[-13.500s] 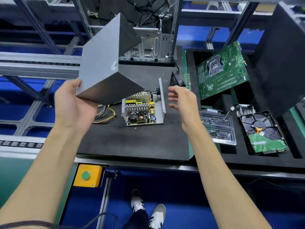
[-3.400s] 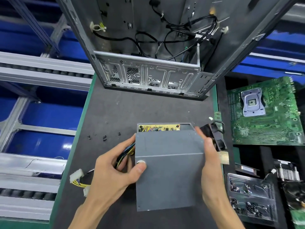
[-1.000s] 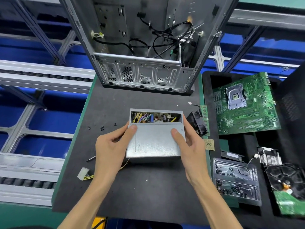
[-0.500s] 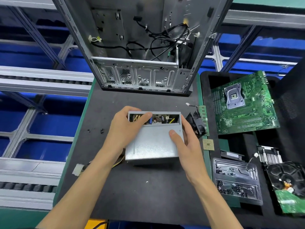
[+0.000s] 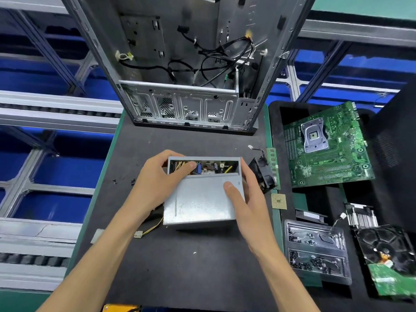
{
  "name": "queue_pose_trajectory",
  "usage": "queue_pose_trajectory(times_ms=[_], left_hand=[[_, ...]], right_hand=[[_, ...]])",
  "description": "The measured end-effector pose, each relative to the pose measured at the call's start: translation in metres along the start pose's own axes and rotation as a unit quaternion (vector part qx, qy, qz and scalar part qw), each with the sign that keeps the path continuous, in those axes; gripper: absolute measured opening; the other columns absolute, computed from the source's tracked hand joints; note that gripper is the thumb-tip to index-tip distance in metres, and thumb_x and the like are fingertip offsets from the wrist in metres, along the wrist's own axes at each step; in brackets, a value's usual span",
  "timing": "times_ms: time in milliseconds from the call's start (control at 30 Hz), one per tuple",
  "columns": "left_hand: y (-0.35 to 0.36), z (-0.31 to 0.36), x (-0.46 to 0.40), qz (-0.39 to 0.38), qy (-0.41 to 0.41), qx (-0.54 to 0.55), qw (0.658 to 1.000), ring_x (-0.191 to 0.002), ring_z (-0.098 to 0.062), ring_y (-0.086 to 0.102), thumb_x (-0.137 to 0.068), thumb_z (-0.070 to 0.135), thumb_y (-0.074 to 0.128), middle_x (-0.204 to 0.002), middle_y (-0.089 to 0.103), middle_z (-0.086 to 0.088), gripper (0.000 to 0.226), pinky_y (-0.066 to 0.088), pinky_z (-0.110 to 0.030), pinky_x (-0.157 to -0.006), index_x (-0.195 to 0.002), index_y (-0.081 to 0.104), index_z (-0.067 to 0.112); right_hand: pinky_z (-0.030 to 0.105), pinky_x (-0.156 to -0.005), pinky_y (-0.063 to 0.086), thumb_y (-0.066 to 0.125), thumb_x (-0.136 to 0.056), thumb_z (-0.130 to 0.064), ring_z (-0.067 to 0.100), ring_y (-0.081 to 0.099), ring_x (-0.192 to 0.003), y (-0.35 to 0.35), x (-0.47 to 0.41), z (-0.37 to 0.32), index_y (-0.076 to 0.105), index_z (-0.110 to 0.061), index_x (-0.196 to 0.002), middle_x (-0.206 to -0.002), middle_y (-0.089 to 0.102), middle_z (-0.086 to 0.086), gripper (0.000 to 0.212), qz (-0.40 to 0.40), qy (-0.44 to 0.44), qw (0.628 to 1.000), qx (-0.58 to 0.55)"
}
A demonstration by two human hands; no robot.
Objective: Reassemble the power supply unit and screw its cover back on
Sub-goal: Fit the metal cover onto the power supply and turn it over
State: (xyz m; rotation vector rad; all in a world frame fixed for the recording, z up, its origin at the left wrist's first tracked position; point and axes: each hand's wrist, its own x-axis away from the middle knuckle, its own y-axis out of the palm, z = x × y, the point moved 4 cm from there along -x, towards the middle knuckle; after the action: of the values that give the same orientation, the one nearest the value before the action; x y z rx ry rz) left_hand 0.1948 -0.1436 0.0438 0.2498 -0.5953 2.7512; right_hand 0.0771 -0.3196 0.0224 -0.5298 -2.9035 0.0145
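Now our left hand has shifted: a second ago it pressed flat on the near-left corner of the power supply unit, and it has since slid up to the far-left corner, where its fingers curl over the rim into the open slot showing the yellow wires and circuit board. Our right hand has hardly moved; its grip clasps the right side, thumb on top of the grey cover and the other fingers round the side wall. The unit sits on the dark bench, near the middle, just in front of the open computer case. We judge the cover is on but not fully seated, with wires perhaps being tucked in. The loose screws lie left of the unit, so screwing is still to come.
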Motion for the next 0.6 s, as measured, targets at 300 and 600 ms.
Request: queue_pose_trajectory(times_ms=[300, 600], left_hand=[[-0.007, -0.036, 0.055, -0.163, 0.023, -0.015, 0.986, -0.145, 0.006, 0.030, -0.057, 0.053, 0.084, -0.156, 0.026, 0.038, 0.126, 0.028, -0.044, -0.123, -0.148, -0.002, 0.069], [-0.013, -0.041, 0.033, -0.220, 0.057, -0.046, 0.973, -0.152, -0.007, 0.021, -0.039, 0.060, 0.099, -0.160, 0.018, 0.028, 0.156, 0.022, -0.058, -0.122, -0.147, -0.014, 0.066]], right_hand=[[0.036, -0.122, 0.034, 0.060, -0.094, -0.031, -0.004, 0.038, -0.144, -0.002, -0.004, 0.002, 0.035, -0.043, -0.155, -0.155, 0.042, -0.029, 0.067, -0.015, -0.025, 0.999, -0.021], [0.002, -0.099, 0.038, 0.059, -0.097, -0.018, -0.016, 0.044, -0.134, -0.009, -0.008, 0.003, 0.034, -0.046, -0.147, -0.139, 0.048, -0.045, 0.063, -0.064, -0.053, 0.996, 0.013]])
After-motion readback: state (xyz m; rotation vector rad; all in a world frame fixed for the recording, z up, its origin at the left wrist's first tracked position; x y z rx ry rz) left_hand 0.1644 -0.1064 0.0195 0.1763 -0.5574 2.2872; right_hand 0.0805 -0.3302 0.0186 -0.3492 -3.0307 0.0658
